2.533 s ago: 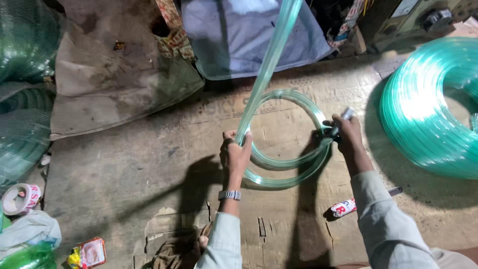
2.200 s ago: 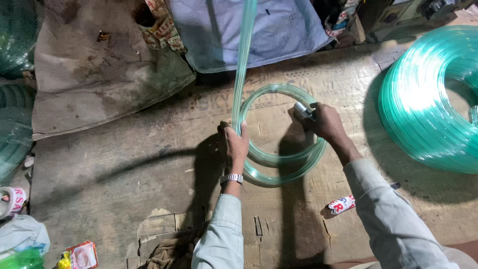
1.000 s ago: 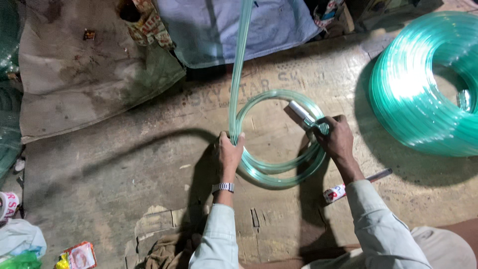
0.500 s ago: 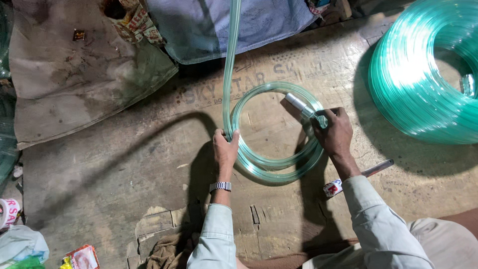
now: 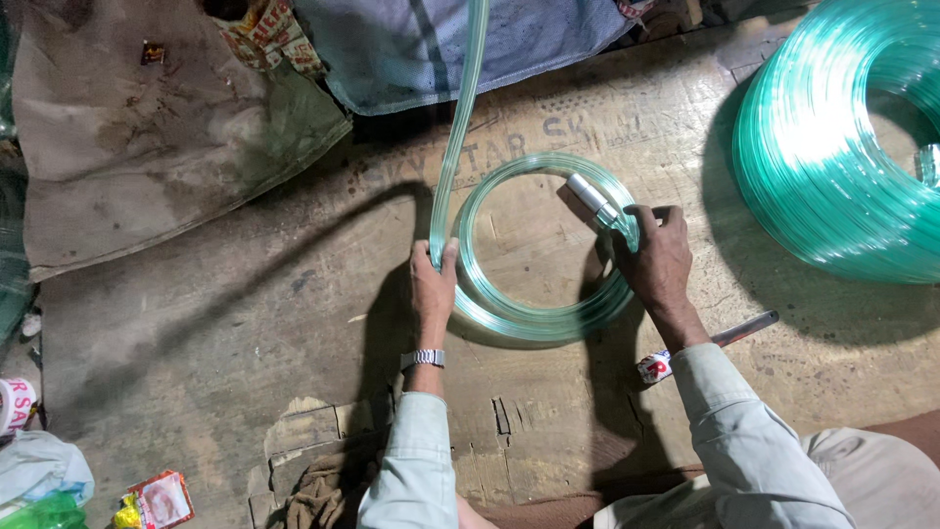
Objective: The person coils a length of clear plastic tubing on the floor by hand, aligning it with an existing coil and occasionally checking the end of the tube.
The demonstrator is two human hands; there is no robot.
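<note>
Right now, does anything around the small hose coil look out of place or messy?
Nothing looks damaged. The small hose coil lies flat and tidy between the left hand and right hand. Loose litter sits at the lower left: a tape roll and a crumpled wrapper. A pen-like tool lies by the right sleeve.

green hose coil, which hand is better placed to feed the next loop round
Left, probably. The left hand grips the coil just where the free length of hose comes down to it. The right hand pins the far side by the metal end fitting.
</note>
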